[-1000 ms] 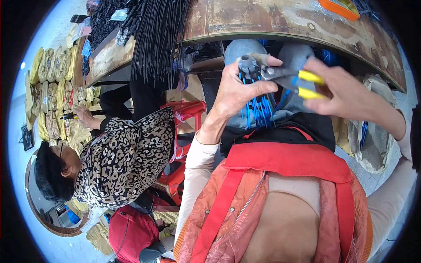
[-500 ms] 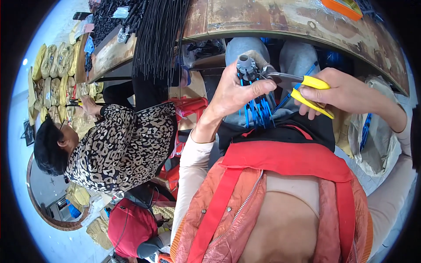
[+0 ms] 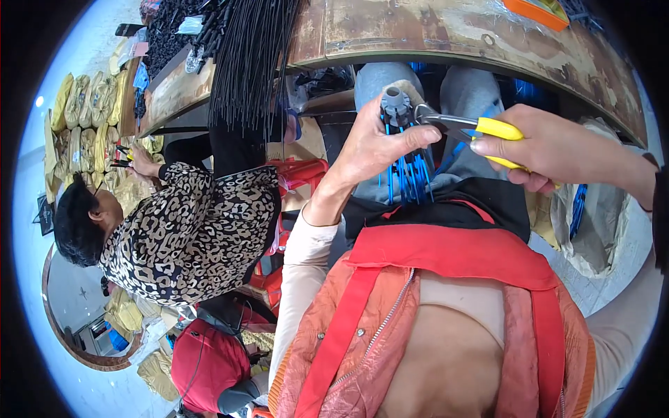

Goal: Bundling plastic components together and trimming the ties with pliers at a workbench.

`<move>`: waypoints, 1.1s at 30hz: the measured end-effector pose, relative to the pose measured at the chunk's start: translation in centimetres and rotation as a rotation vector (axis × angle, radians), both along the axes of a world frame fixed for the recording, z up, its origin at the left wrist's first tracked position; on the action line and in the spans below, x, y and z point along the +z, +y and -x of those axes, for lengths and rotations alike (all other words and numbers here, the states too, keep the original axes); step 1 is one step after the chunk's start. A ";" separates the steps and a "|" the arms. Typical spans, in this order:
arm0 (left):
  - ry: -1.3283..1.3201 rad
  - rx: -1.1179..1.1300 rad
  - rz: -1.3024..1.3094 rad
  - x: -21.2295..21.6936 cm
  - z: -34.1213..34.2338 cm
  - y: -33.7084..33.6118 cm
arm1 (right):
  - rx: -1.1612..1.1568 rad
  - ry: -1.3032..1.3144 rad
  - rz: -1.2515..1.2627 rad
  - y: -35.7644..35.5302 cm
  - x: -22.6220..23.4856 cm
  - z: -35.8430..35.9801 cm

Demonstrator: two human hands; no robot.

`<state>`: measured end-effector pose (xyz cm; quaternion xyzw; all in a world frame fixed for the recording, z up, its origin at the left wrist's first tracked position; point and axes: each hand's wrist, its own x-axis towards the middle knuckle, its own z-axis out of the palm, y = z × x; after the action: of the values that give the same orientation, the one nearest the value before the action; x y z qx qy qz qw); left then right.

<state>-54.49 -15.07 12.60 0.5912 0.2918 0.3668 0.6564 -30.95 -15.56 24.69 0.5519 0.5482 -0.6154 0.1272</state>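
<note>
My left hand (image 3: 383,132) is wrapped round a grey ribbed plastic hub (image 3: 396,101) with a hollow round top. Several thin blue rods (image 3: 412,177) hang from it below my fingers. Held in my right hand (image 3: 540,139) are yellow-handled pliers (image 3: 498,128), their metal jaws pointing left. The jaw tips are at the hub's right side, just above my left thumb. Whether they bite on something there is too small to tell. A pale covering shows behind the hub on my left hand's fingers.
A worn wooden table (image 3: 446,31) curves across the top, with a bundle of thin black rods (image 3: 251,63) over its edge and an orange box (image 3: 536,12). A co-worker in a patterned top (image 3: 195,230) sits at left. A pale sack (image 3: 592,209) stands at right.
The pliers' handles have come closer together in my right hand, and the jaws have shifted against the hub. My left hand and the hub have moved slightly right.
</note>
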 end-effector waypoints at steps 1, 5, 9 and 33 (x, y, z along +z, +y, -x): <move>0.058 0.037 -0.034 0.2 -0.1 0.1 | -0.001 0.001 -0.003 0.3 0.6 0.3; 0.107 0.108 -0.060 0.4 0.3 0.3 | 0.137 -0.100 -0.110 1.1 2.0 1.0; 0.130 0.283 -0.063 1.3 0.9 1.2 | 0.315 0.124 -0.663 2.2 -1.6 -0.2; -0.943 0.363 0.918 -8.0 -3.4 6.3 | -0.374 1.127 -1.495 2.9 -12.5 1.1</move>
<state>-51.11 -8.81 4.58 -0.0285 0.1953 0.5287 0.8256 -32.08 -12.71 12.17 0.1915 0.6833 -0.2917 -0.6414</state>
